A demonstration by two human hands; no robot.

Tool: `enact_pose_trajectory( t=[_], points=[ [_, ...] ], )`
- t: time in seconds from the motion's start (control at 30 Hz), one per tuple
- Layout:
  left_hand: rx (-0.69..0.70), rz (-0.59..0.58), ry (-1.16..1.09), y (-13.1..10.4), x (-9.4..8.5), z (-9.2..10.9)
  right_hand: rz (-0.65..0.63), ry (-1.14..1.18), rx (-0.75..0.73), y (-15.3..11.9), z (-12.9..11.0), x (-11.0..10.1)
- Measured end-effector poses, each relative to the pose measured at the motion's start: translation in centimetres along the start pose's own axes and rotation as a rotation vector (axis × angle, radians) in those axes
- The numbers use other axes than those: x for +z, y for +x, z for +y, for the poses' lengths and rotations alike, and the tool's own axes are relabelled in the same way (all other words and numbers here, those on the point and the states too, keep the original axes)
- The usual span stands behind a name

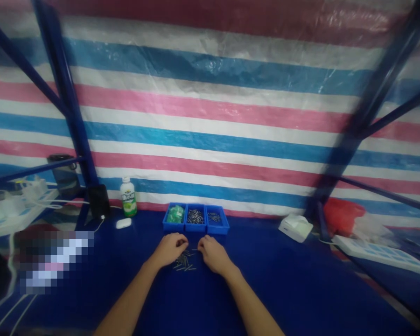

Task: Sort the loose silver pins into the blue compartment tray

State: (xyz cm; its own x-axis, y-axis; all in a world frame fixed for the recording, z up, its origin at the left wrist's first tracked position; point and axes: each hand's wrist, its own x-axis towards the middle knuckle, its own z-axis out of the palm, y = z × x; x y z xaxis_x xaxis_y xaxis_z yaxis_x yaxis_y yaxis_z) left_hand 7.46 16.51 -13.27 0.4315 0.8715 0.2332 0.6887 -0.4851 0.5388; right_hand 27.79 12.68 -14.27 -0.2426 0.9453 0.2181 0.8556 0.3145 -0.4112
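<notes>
On the blue table, several thin metal pins (185,262) lie in a loose pile. My left hand (171,248) is at the pile's upper left, its thumb and fingertips pinched together; whatever it holds is too small to make out. To the right of the pile, my right hand (212,253) has its fingers closed on one end of a thin pin (195,250) that points left. Just beyond both hands stand three joined blue bins: the left bin (166,225) has green packets, the middle bin (196,227) short metal pieces, the right bin (217,229) thin pins.
A white and green bottle (129,199) and a small white case (123,223) stand at the back left, near a black phone (98,201). At the back right are a tissue pack (296,227), a red bag (341,216) and a power strip (381,254). Blue posts flank the table.
</notes>
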Motion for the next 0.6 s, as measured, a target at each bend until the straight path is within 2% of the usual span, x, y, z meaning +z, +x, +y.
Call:
enact_pose_trajectory(
  t=[0.3, 0.6],
  points=[
    [0.126, -0.012, -0.050, 0.5, 0.7, -0.2, 0.074, 0.349, -0.029, 1.0, 0.4, 0.5],
    [0.128, -0.006, -0.130, 0.0, 0.0, 0.6, 0.253, 0.633, 0.032, 1.2, -0.8, 0.5]
  ],
)
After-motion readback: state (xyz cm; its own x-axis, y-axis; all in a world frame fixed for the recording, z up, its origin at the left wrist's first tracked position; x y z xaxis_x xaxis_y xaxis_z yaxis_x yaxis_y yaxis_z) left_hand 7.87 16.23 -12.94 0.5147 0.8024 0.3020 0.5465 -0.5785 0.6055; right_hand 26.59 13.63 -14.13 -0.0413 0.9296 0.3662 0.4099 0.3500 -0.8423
